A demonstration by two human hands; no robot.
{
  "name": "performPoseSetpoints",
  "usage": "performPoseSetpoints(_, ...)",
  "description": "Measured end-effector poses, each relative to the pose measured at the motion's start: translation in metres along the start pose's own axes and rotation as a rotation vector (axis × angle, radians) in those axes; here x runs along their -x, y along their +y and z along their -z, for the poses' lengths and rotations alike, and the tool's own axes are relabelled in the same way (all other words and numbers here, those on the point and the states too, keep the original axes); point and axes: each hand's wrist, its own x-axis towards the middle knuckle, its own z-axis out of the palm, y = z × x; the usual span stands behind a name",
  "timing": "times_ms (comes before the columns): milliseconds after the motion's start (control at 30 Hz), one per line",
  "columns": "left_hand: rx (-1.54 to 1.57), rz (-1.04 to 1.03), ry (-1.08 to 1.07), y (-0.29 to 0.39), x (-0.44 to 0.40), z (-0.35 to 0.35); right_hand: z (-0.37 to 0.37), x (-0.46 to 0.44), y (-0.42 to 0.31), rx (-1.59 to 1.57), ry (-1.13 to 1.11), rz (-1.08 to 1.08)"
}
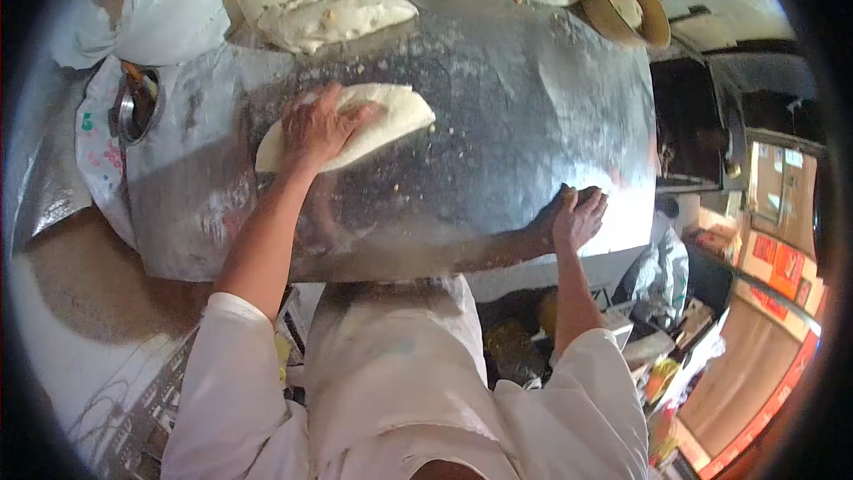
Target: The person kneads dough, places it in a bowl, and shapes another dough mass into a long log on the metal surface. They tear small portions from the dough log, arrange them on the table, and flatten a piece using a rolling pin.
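Note:
A flattened, half-round piece of pale dough [391, 120] lies on the metal work surface [498, 124], left of its middle. On top of it rests my left hand [318, 127], which partly hides the dough; its fingers look curled over the dough's edge. My right hand [579, 218] is at the right part of the surface near the front edge, its fingers apart and nothing in them. Bits of dough are scattered over the metal.
Several large dough pieces [342, 18] lie along the far edge. A tan bowl [656, 18] stands at the back right, a metal container [139, 107] at the left. White bags [169, 9] fill the back left. A dark oven-like opening [689, 124] is at the right.

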Motion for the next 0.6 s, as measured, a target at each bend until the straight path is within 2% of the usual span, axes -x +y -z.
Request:
performPoseSetpoints(33,-0.001,-0.051,-0.002,-0.001,0.008,-0.004,0.027,0.029,-0.036,-0.028,-0.085,-0.093)
performPoseSetpoints(67,0.112,-0.129,-0.058,-0.006,0.015,-0.008,0.021,0.057,-0.059,0.036,-0.108,0.044)
performPoseSetpoints(100,0.115,-0.149,-0.065,-0.007,0.025,-0.006,0.032,0.087,-0.113,0.003,-0.250,0.071)
performPoseSetpoints(133,0.001,-0.271,0.068,-0.006,0.043,-0.001,0.009,0.122,-0.144,0.166,-0.245,0.259)
performPoseSetpoints(167,-0.110,-0.393,0.204,-0.005,0.058,0.003,0.000,0.157,-0.177,0.184,-0.247,0.471)
performPoseSetpoints(233,-0.118,-0.458,0.247,-0.016,0.074,-0.008,0.002,0.203,-0.245,0.021,-0.486,0.579)
performPoseSetpoints(300,-0.179,-0.475,0.264,-0.019,0.075,-0.009,-0.009,0.236,-0.272,0.004,-0.593,0.817)
performPoseSetpoints(333,-0.198,-0.444,0.242,-0.020,0.070,-0.009,-0.011,0.232,-0.267,0.005,-0.594,0.809)
performPoseSetpoints(400,-0.174,-0.410,0.171,-0.021,0.062,-0.008,-0.010,0.219,-0.246,-0.220,-0.521,1.075)
performPoseSetpoints(467,-0.143,-0.405,0.134,-0.023,0.051,-0.003,0.024,0.166,-0.212,-0.217,-0.571,0.918)
performPoseSetpoints(533,-0.102,-0.391,0.078,-0.031,0.042,-0.004,0.029,0.132,-0.154,-0.021,-0.330,0.776)
performPoseSetpoints(600,-0.063,-0.386,0.042,-0.030,0.023,0.009,0.044,0.089,-0.096,0.029,-0.237,0.604)
